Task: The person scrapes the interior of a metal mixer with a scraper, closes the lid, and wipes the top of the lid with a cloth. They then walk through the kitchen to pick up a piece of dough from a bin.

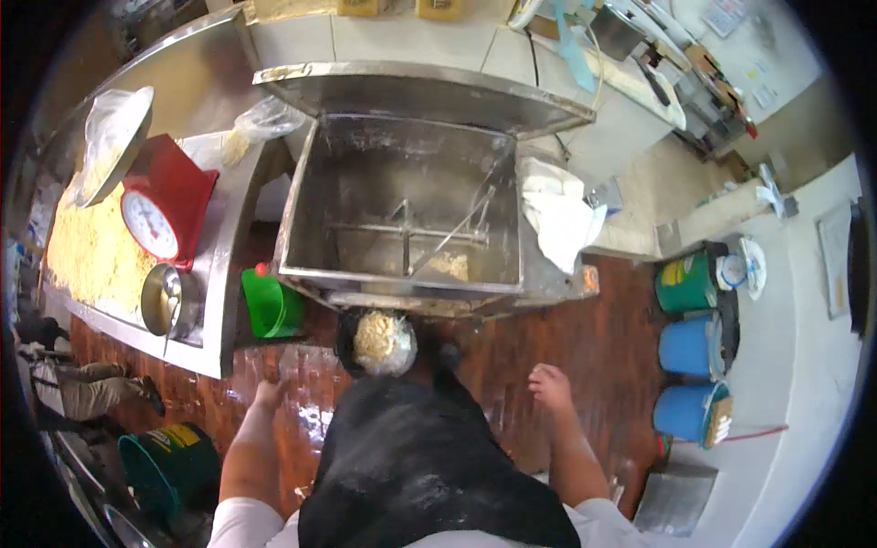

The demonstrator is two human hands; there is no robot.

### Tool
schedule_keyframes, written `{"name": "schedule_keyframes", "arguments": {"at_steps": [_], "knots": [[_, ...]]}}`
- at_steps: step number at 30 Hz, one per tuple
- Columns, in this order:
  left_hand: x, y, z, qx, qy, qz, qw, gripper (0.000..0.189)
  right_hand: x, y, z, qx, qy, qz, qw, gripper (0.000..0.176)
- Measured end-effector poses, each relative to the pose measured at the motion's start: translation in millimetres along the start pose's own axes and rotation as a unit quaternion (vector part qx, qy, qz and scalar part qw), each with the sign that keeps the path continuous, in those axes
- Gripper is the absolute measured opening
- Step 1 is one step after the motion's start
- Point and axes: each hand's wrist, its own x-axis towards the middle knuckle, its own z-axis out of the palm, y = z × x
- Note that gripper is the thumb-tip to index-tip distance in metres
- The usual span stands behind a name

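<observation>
Nearest us, at bottom centre, our black apron (429,457) fills the view and hides whatever lies beneath it. Our left hand (269,395) is out at lower left of centre, its fingers against a film of clear plastic (309,363). Glare off the wet floor (585,347) keeps us from telling whether they pinch the film or only touch it. Our right hand (551,384) hangs lower right of centre, fingers slack and lightly curled, holding nothing.

The noodle bag (384,340) sits between the two hands, just above the apron's top edge and right under the front lip of the steel tub (402,155). It lies up and right of the left fingers and up and left of the right ones, and the left hand is nearer. The bag is a rounded lump with no clear long axis, and the apron cuts off its underside.

Farther up, a green bucket (271,306) stands just left of the bag. Beyond it, at upper left, a red scale (169,205) sits on a table (224,274) beside loose noodles (87,256), whose far end is blurred.
</observation>
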Motion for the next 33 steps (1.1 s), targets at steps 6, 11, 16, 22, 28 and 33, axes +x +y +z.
{"name": "schedule_keyframes", "arguments": {"at_steps": [6, 11, 16, 22, 28, 33], "knots": [[-78, -14, 38, -0.111, -0.007, -0.229, 0.967, 0.027, 75, -178, 31, -0.082, 0.11, -0.394, 0.909, 0.02], [-106, 48, 88, -0.081, 0.045, -0.082, 0.992, 0.031, 71, -324, 93, -0.016, 0.022, -0.47, 0.882, 0.02], [-149, 158, 115, -0.136, 0.113, 0.013, 0.984, 0.04, 40, -426, 166, -0.095, -0.059, -0.668, 0.735, 0.019], [-153, 110, 135, -0.118, 0.181, 0.036, 0.976, 0.038, 64, -489, 277, -0.357, -0.253, -0.579, 0.689, 0.025], [-206, 13, 185, -0.137, 0.2, -0.033, 0.97, 0.044, 219, -508, 296, -0.713, -0.254, -0.527, 0.386, 0.042], [-263, -27, 231, -0.19, 0.216, -0.196, 0.937, 0.051, 205, -519, 320, -0.728, -0.247, -0.482, 0.42, 0.042]]}}
